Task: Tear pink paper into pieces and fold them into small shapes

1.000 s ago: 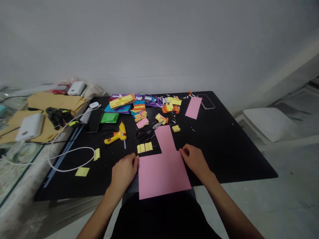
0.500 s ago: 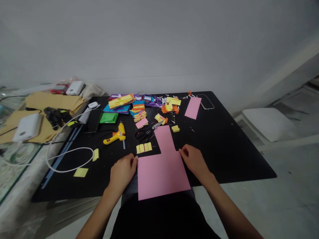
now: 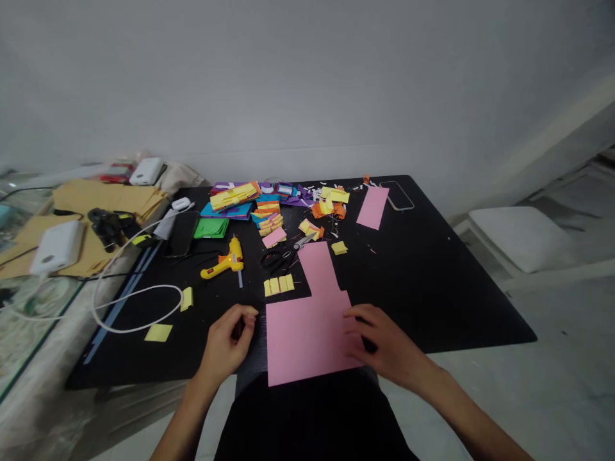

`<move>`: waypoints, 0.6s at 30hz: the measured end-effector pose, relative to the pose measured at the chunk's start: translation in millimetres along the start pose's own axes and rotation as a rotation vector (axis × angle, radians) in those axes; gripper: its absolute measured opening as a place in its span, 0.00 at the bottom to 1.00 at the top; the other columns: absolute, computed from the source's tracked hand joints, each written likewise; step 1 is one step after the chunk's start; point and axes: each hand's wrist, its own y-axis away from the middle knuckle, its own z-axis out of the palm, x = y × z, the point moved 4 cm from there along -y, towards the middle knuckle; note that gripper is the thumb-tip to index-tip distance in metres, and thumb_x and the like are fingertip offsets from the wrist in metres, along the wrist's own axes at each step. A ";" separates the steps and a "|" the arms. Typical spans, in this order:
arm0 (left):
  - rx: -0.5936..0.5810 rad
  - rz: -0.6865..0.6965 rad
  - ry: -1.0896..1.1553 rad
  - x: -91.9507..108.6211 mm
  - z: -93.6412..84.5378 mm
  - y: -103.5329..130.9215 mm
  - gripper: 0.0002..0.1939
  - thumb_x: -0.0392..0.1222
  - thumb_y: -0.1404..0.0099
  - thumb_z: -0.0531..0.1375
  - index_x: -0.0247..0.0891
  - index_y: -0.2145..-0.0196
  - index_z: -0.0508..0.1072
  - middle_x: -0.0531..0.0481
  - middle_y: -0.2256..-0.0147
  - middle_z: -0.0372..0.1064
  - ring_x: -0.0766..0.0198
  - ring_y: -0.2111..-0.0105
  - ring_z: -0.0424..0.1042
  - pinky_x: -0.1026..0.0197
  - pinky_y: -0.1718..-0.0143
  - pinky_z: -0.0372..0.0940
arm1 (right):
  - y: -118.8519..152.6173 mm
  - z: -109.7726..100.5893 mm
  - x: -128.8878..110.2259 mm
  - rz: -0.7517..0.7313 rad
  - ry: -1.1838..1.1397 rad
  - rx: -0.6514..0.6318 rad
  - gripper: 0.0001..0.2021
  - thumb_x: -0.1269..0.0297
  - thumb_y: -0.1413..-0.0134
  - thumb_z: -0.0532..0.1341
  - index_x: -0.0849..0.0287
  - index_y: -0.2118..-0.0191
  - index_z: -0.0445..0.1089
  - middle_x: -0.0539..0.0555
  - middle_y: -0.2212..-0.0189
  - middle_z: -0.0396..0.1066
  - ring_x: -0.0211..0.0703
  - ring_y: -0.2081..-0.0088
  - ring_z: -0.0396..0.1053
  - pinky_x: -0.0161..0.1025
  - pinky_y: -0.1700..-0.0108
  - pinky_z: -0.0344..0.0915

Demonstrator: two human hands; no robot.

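Observation:
A large pink sheet of paper [image 3: 307,346] lies at the table's front edge, overhanging it slightly. A narrower pink strip [image 3: 319,266] extends from its top toward the back; whether the two are one piece I cannot tell. My left hand [image 3: 228,339] is just left of the sheet, loosely curled, thumb and forefinger apart, with nothing in it. Over the sheet's right edge my right hand [image 3: 384,346] is open, its fingers spread. Black-handled scissors [image 3: 286,255] lie behind the sheet, blades near the strip. A row of folded yellow paper pieces [image 3: 278,285] sits just beyond the sheet.
On the black table [image 3: 432,294] are a yellow glue gun [image 3: 225,259], green folded paper [image 3: 211,227], scraps [image 3: 331,202], another pink piece [image 3: 373,208] and a clear phone case [image 3: 398,197]. A white cable [image 3: 139,331] loops at left. A white stool [image 3: 516,234] stands right.
My left hand has drawn back a little from the sheet's left edge. My right hand has left the top right corner and moved down over the right edge, fingers spreading.

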 end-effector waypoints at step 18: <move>-0.233 0.207 -0.131 12.6 20.4 2.2 0.14 0.40 0.27 0.58 0.45 0.47 0.78 0.42 0.40 0.73 0.48 0.37 0.69 0.41 0.36 0.63 | 1.0 11.0 -28.8 -0.158 0.122 -0.249 0.11 0.70 0.33 0.59 0.56 0.56 0.80 0.59 0.44 0.78 0.56 0.38 0.70 0.58 0.33 0.63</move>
